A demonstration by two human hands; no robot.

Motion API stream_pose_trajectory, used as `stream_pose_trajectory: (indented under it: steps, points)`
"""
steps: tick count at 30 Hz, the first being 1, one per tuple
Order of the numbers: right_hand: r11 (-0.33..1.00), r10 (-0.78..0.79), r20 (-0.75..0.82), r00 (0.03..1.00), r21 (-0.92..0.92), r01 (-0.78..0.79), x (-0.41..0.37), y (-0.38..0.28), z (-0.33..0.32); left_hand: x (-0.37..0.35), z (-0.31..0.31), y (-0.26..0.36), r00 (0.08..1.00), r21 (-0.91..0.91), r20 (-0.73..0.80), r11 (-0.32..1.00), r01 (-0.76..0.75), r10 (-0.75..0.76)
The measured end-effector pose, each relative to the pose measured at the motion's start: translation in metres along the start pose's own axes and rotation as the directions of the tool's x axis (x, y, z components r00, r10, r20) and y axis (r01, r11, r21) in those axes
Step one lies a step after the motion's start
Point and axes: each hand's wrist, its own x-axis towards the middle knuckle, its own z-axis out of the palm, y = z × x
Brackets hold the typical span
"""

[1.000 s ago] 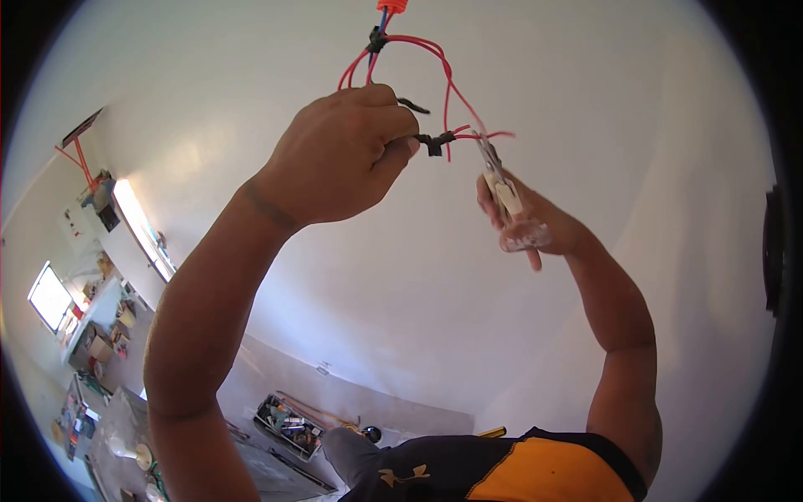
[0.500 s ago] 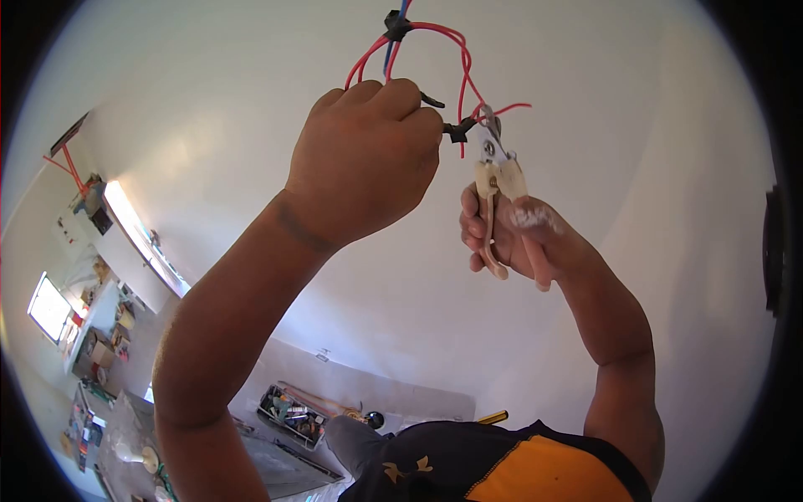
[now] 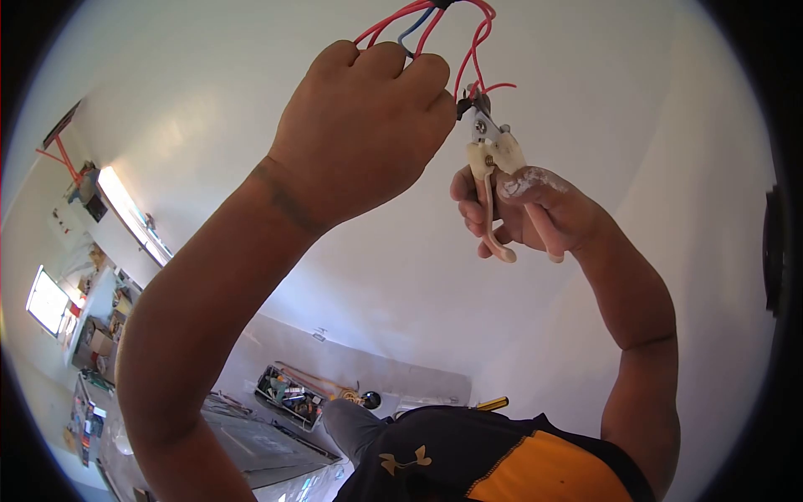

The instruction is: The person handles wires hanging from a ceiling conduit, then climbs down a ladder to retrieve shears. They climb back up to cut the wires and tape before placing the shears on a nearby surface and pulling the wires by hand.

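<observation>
We note black tape [image 3: 462, 109] on the joint at upper centre, with a loose red wire end [image 3: 503, 85] projecting beyond it. Our left hand [image 3: 360, 125] is closed on the red wires [image 3: 429, 32]; our right hand [image 3: 570, 209] grips pliers [image 3: 482, 130], handles spread, at the joint. Against the earlier frame, both hands sit higher, and less tape shows.

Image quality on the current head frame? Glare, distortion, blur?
Head view: strong fisheye, dark rounded border. Window and tall bright opening at image left blown out. Left hand darker than the pale wall behind. Pliers reasonably sharp; red wires cropped at top. Background clutter too small to read.
</observation>
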Motion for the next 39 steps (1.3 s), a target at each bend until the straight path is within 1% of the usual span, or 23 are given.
stream_pose_trajectory:
  steps: [1,4,8,10,11,13,14,16,17,19,20,22,24,26,28,29,30,31,32,34,35,37,39]
  points:
    - [0.999,0.025,-0.028,0.999,-0.046,-0.026,-0.001,-0.002,-0.002,-0.001,-0.001,-0.002,1.0,-0.003,0.027,1.0,0.003,-0.003]
    - [0.996,0.071,-0.064,0.995,-0.039,-0.074,-0.002,-0.011,0.002,-0.002,0.001,-0.006,0.999,-0.026,0.05,1.0,0.017,-0.016]
    - [0.993,0.054,-0.067,0.996,-0.101,-0.061,-0.003,-0.008,-0.005,-0.004,0.001,0.002,0.995,-0.04,0.09,0.998,0.046,-0.042]
    - [0.983,0.175,-0.049,0.983,0.058,-0.172,-0.004,-0.008,-0.009,-0.005,0.003,0.004,0.995,-0.046,0.087,0.998,0.044,-0.04]
    - [0.983,0.176,-0.044,0.983,0.059,-0.173,-0.005,-0.006,-0.008,-0.005,0.003,0.004,0.996,-0.047,0.085,0.998,0.043,-0.038]
    - [0.994,0.093,-0.053,0.994,-0.044,-0.095,-0.006,-0.002,-0.007,-0.003,0.003,0.006,0.996,-0.04,0.086,0.999,0.03,-0.027]
    - [0.995,0.094,-0.051,0.994,-0.037,-0.096,-0.006,-0.004,-0.004,-0.002,0.002,0.007,0.996,-0.036,0.085,0.999,0.017,-0.014]
    - [0.96,0.181,-0.158,0.971,-0.186,-0.209,-0.008,-0.011,0.003,0.001,0.004,0.015,0.995,-0.002,0.1,1.0,-0.002,0.002]
    - [0.96,0.182,-0.159,0.97,-0.183,-0.21,-0.01,-0.012,0.004,0.002,0.004,0.018,0.994,0.038,0.11,0.999,-0.016,0.012]
    - [0.942,0.237,-0.281,0.93,-0.168,-0.291,-0.013,-0.012,0.007,0.001,0.008,0.02,0.992,0.058,0.125,0.998,-0.026,0.019]
    - [0.942,0.241,-0.281,0.929,-0.161,-0.294,-0.012,-0.005,0.003,0.0,0.01,0.022,0.99,0.079,0.139,0.996,-0.035,0.024]
    - [0.964,0.091,-0.24,0.967,-0.221,-0.145,-0.009,0.01,-0.01,-0.002,0.016,0.022,0.992,0.068,0.125,0.997,-0.038,0.029]
    - [0.958,0.131,-0.235,0.963,-0.222,-0.184,-0.008,0.012,-0.015,0.0,0.017,0.022,0.994,0.06,0.107,0.997,-0.038,0.032]
    - [0.95,0.17,-0.219,0.961,-0.225,-0.219,-0.007,0.014,-0.016,0.003,0.014,0.021,0.999,0.001,-0.014,0.999,-0.053,0.053]
    - [0.91,0.169,-0.301,0.938,-0.319,-0.266,-0.006,0.016,-0.012,0.001,0.012,0.02,0.998,0.007,0.036,0.998,-0.058,0.058]
    - [0.909,0.174,-0.296,0.939,-0.32,-0.269,-0.004,0.013,-0.008,0.003,0.009,0.018,0.995,0.016,0.073,0.997,-0.069,0.067]
    - [0.942,0.128,-0.271,0.954,-0.268,-0.202,-0.003,0.008,-0.003,0.005,0.004,0.016,0.995,0.015,0.08,0.998,-0.065,0.063]
    - [0.968,0.079,-0.251,0.965,-0.213,-0.135,-0.002,0.006,-0.001,0.008,-0.001,0.013,0.984,-0.008,0.171,0.999,-0.045,0.045]
    - [0.968,0.082,-0.247,0.965,-0.213,-0.137,-0.001,0.008,-0.003,0.01,-0.005,0.011,0.965,-0.026,0.26,0.999,-0.024,0.03]
    - [0.935,-0.007,-0.208,0.978,-0.347,-0.068,0.001,0.012,-0.013,0.009,-0.006,0.007,0.972,-0.033,0.234,0.999,-0.018,0.025]
    - [0.935,-0.005,-0.207,0.978,-0.347,-0.069,0.002,0.009,-0.013,0.008,-0.006,0.005,0.978,-0.039,0.206,0.999,-0.013,0.02]
    - [0.945,0.072,-0.171,0.983,-0.304,-0.122,0.002,0.003,-0.013,0.007,-0.005,0.003,0.978,-0.028,0.207,1.0,-0.014,0.02]
    - [0.959,0.042,-0.18,0.983,-0.269,-0.09,0.004,0.007,-0.01,0.006,-0.006,0.002,0.977,-0.017,0.213,1.0,-0.013,0.016]
